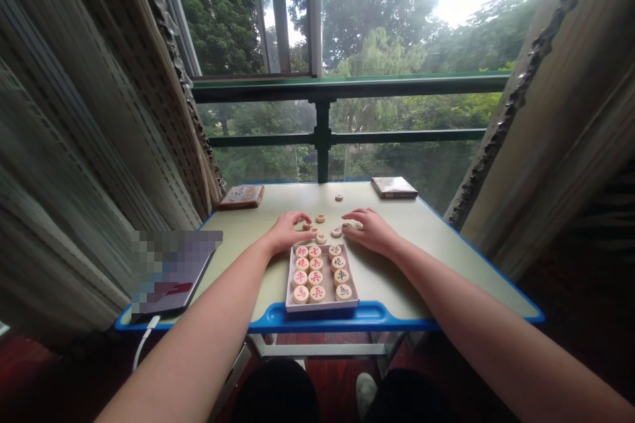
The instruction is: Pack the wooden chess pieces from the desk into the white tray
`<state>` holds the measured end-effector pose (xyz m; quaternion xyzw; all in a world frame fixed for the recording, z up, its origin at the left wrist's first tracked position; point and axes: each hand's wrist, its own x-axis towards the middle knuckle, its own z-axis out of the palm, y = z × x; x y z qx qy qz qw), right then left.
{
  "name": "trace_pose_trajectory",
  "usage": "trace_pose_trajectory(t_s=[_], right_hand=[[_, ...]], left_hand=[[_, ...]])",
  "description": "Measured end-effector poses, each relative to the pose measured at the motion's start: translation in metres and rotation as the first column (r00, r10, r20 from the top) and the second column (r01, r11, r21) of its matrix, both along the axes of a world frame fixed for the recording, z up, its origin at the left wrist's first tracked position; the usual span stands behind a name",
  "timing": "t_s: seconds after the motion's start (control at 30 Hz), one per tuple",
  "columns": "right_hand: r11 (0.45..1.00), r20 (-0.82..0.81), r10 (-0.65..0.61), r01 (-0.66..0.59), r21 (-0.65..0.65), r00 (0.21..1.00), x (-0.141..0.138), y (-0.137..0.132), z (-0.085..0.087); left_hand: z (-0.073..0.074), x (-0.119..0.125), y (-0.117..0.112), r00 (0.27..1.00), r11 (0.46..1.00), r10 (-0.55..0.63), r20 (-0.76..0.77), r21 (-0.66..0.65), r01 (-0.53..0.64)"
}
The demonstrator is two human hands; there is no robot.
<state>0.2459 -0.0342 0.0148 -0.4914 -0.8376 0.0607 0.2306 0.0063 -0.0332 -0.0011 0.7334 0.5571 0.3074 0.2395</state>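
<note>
L hand [306, 227] & R hand [347, 222], both part-spread, flank loose chess pcs [321, 238] just past box [322, 307].

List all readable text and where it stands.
"帥": red back-left piece in the open box.
"兵": three red middle-column pieces.
"馬": red front-left piece, black front-right piece.
"車": red piece behind red "馬", black piece behind black "馬".
Too small or blurred: remaining boxed pieces, loose pieces, flat boxes.
</note>
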Motion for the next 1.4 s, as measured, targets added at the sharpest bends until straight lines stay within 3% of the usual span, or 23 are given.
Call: trace_pose_trajectory(t_s=[0.1, 0.27, 0.37, 0.53, 0.7, 0.83, 1.0, 1.17, 1.4], right_hand=[[0.997, 0.041, -0.069, 0.071, -0.039, 0.997, 0.001, -0.001, 0.003], [0.996, -0.008, -0.051, 0.050, -0.077, 0.999, 0.002, -0.004, 0.006], [0.982, -0.018, -0.090, 0.085, -0.167, 0.996, 0.013, -0.003, 0.013], [0.907, 0.059, -0.158, 0.168, -0.387, 0.986, 0.033, -0.002, 0.027], [0.913, 0.013, -0.205, 0.196, -0.358, 0.979, 0.031, -0.005, 0.028], [0.886, -0.012, -0.073, 0.060, -0.459, 0.997, 0.030, -0.008, 0.026], [0.946, 0.012, -0.008, 0.011, -0.325, 1.000, 0.024, -0.011, 0.024], [0.969, -0.144, 0.063, -0.095, -0.229, 0.988, 0.011, -0.014, 0.019], [0.989, -0.135, 0.033, -0.052, -0.139, 0.990, 0.009, -0.010, 0.010]], left_hand=[[0.002, 0.000, -0.002, 0.999, 0.999, -0.042, 0.003, 0.008, 0.042], [0.002, 0.000, -0.002, 0.996, 0.997, -0.080, 0.041, 0.020, 0.080], [0.001, 0.000, -0.001, 0.988, 0.992, -0.124, 0.097, 0.017, 0.123], [-0.001, 0.000, 0.000, 0.981, 0.993, -0.091, 0.171, -0.060, 0.103], [0.002, 0.002, -0.004, 0.968, 0.988, -0.035, 0.250, -0.140, 0.072], [0.002, 0.003, -0.005, 0.965, 0.991, -0.012, 0.260, -0.128, 0.047], [-0.001, 0.002, -0.001, 0.962, 0.995, 0.051, 0.268, -0.098, -0.026], [-0.002, 0.001, 0.000, 0.959, 0.998, 0.038, 0.279, -0.056, -0.023], [0.000, 0.000, -0.001, 0.964, 0.992, 0.106, 0.245, -0.086, -0.087]])
